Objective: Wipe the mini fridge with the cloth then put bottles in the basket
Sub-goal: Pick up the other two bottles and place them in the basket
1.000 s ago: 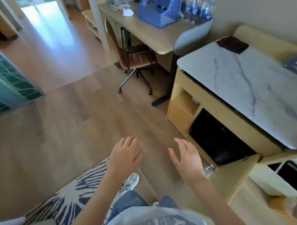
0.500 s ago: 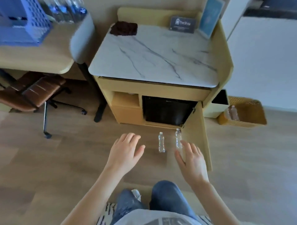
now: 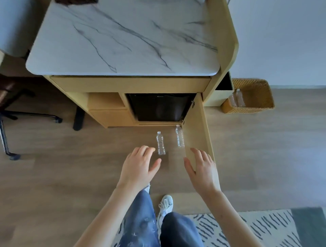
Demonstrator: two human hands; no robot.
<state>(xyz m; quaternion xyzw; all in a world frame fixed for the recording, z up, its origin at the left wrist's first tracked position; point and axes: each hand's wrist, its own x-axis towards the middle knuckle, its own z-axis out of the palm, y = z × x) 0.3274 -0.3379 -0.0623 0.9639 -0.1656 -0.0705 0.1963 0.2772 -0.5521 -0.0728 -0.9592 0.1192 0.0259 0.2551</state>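
A black mini fridge [image 3: 159, 107] sits in the wooden cabinet under a marble top, its cabinet door [image 3: 199, 134] swung open to the right. Two clear water bottles stand on the floor before it: one [image 3: 160, 143] just beyond my left hand's fingertips, the other [image 3: 179, 136] beside the open door. A wicker basket [image 3: 255, 105] on the floor at the right holds two more bottles [image 3: 237, 97]. A dark cloth [image 3: 75, 1] shows at the marble top's far edge. My left hand [image 3: 139, 167] and right hand [image 3: 202, 169] hover open and empty.
The marble top [image 3: 123, 40] overhangs the cabinet. An office chair's base [image 3: 10, 116] and a desk leg [image 3: 78, 118] stand at the left. A patterned rug [image 3: 247, 227] lies behind my feet at the lower right. Bare wood floor surrounds the bottles.
The view has swung from the room's left side onto the cabinet and moved closer. Both hands stay open and have come nearer the two floor bottles.
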